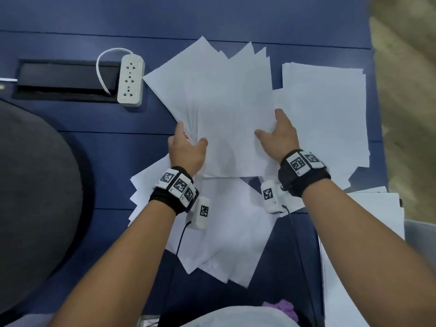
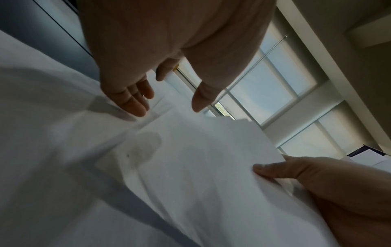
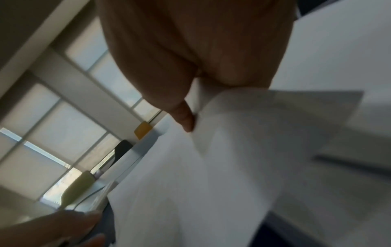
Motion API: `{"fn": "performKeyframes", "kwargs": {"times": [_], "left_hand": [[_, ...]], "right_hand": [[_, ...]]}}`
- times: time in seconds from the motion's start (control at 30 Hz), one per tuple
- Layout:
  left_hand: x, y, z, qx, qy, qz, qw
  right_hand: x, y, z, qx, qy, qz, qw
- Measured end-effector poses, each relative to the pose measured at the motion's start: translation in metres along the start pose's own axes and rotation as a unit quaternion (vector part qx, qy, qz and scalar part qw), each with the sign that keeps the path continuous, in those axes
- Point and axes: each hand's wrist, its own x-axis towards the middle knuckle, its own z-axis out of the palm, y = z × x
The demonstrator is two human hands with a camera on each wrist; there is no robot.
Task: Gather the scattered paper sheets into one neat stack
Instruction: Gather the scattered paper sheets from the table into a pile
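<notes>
Two hands hold one fanned bundle of white paper sheets (image 1: 226, 109) above a blue surface (image 1: 94, 119): the left hand (image 1: 186, 149) pinches its left edge, the right hand (image 1: 278, 135) grasps its right edge, thumb on top. Three looser piles lie around the fingers: one to the right (image 1: 330, 109), one below the wrists (image 1: 226, 232), one at far right (image 1: 368, 220). One white power strip (image 1: 130, 80) sits left of the fingers.

No readable words, brand names or numbers show in any view. The only signs are black-and-white square code markers on the white blocks of the wrist bands (image 1: 175, 185), and they spell nothing legible. The paper sheets (image 1: 226, 102) show no legible print.
</notes>
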Motion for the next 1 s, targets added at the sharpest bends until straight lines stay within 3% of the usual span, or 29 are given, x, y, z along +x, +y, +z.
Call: {"fn": "performKeyframes", "kwargs": {"times": [0.1, 0.23, 0.3, 0.4, 0.47, 0.53, 0.73, 0.87, 1.0], "left_hand": [[-0.011, -0.005, -0.010, 0.011, 0.007, 0.013, 1.000], [-0.025, -0.013, -0.017, 0.019, 0.001, -0.006, 1.000], [-0.032, -0.016, -0.017, 0.023, -0.006, -0.004, 1.000], [-0.038, -0.016, -0.017, 0.028, -0.011, -0.005, 1.000], [-0.040, -0.014, -0.018, 0.042, -0.027, -0.004, 0.999], [-0.040, -0.015, -0.016, 0.074, -0.060, 0.003, 0.995], [-0.052, -0.010, 0.001, 0.182, -0.111, 0.050, 0.976], [-0.060, 0.003, 0.023, 0.202, -0.131, 0.113, 0.964], [-0.069, 0.017, 0.051, 0.178, -0.185, 0.119, 0.959]], "right_hand": [[-0.011, 0.004, -0.013, -0.027, 0.008, 0.023, 0.999], [-0.026, 0.016, -0.018, 0.019, 0.032, 0.074, 0.997], [-0.035, 0.022, -0.021, 0.099, 0.009, 0.114, 0.988], [-0.049, 0.030, -0.028, 0.243, -0.039, 0.191, 0.950], [-0.055, 0.038, -0.035, 0.311, -0.030, 0.210, 0.926], [-0.055, 0.044, -0.043, 0.328, 0.006, 0.201, 0.923], [-0.052, 0.056, -0.069, 0.197, 0.088, 0.151, 0.965], [-0.045, 0.092, -0.086, 0.068, 0.079, 0.220, 0.970], [-0.065, 0.110, -0.103, 0.142, 0.057, 0.228, 0.962]]}}
